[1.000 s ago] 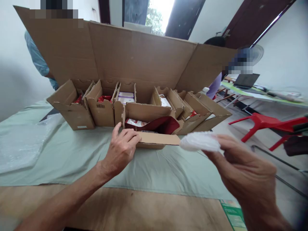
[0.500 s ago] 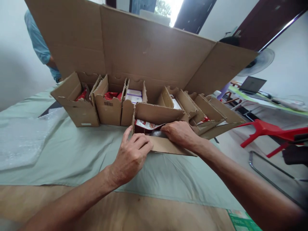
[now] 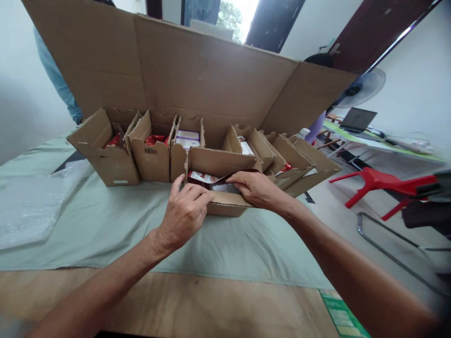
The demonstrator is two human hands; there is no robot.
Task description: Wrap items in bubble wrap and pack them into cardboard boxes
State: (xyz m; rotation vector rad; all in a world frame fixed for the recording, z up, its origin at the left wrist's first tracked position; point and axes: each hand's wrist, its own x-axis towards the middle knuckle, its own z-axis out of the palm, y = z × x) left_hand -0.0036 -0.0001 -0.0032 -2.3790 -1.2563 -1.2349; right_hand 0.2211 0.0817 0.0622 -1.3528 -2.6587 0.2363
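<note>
A small open cardboard box (image 3: pixel 225 206) stands nearest me on a pale green cloth (image 3: pixel 105 225), with red and white packets (image 3: pixel 202 177) inside. My left hand (image 3: pixel 185 211) curls its fingers over the box's near left edge. My right hand (image 3: pixel 259 188) reaches into the box from the right, fingers bent down onto a dark shiny packet (image 3: pixel 225 188). Behind it a row of similar small boxes (image 3: pixel 148 150) holds red and white packets, all lined up before a big flattened cardboard sheet (image 3: pixel 197 75).
A sheet of bubble wrap (image 3: pixel 31 206) lies at the left on the cloth. A person in a blue sleeve (image 3: pixel 56 80) stands behind the cardboard at left. Red plastic chairs (image 3: pixel 384 183), a fan (image 3: pixel 362 84) and a laptop (image 3: pixel 357 119) on a green table are at right.
One second ago my right hand held a white crumpled bag in the air at right. It has since moved into the near box, and the bag is gone from view. The left hand stayed on the box edge.
</note>
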